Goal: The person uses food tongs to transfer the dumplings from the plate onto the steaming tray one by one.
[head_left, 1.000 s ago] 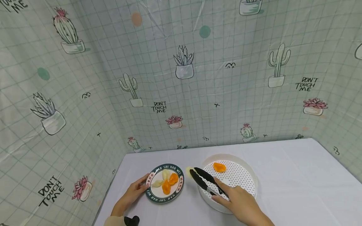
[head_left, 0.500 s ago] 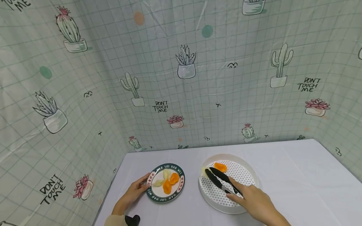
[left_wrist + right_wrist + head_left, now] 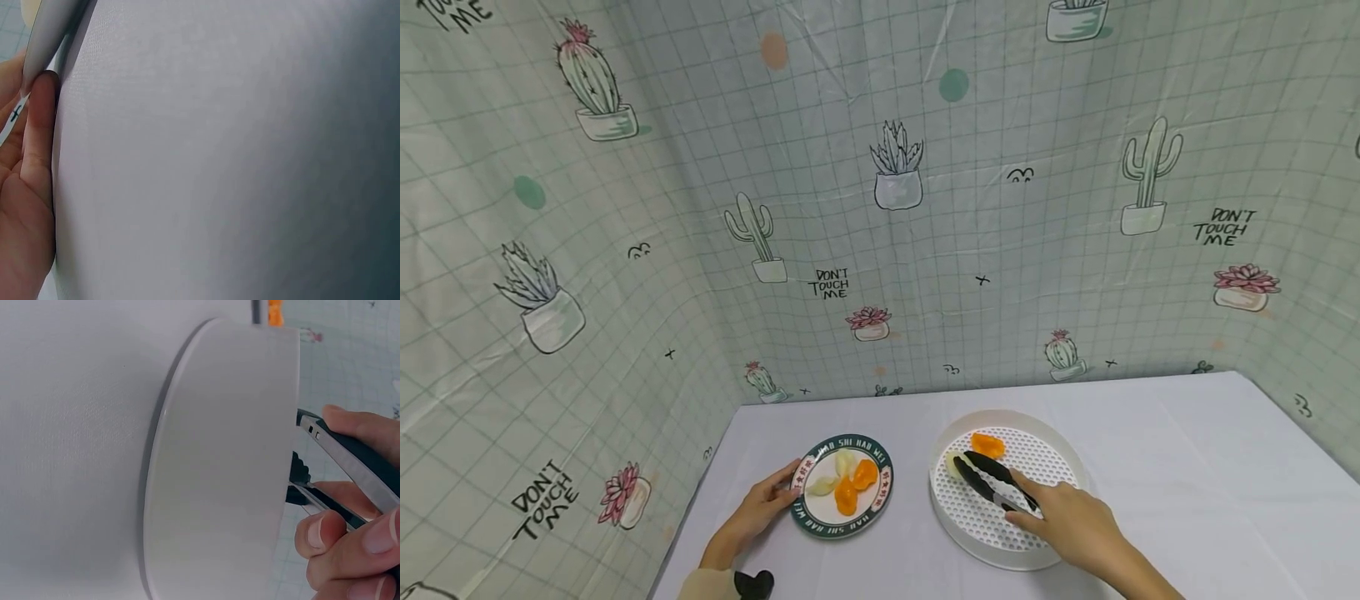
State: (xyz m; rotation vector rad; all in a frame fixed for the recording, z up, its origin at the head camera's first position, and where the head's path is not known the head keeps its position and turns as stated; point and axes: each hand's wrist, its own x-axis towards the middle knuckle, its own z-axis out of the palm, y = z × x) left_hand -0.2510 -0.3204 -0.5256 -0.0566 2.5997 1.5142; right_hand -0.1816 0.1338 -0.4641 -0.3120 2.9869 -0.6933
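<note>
My left hand pinches the left rim of a round plate with a green lettered border. In the left wrist view, fingers reach under the plate's edge. Two orange, dumpling-like pieces and two pale green ones lie on it. My right hand grips black-tipped tongs over a round white tray with a perforated base. At the tongs' tips is a pale green piece; whether they still clamp it I cannot tell. An orange piece lies just behind.
A white-covered table carries the plate at left and the tray at its right, with a gap between them. The tray's raised wall stands up in the right wrist view. Behind the table hangs a cactus-print cloth.
My right hand has carried the tongs and the pale green piece rightward from beyond the tray's left rim to inside the tray, near the orange piece. My left hand stays on the plate.
</note>
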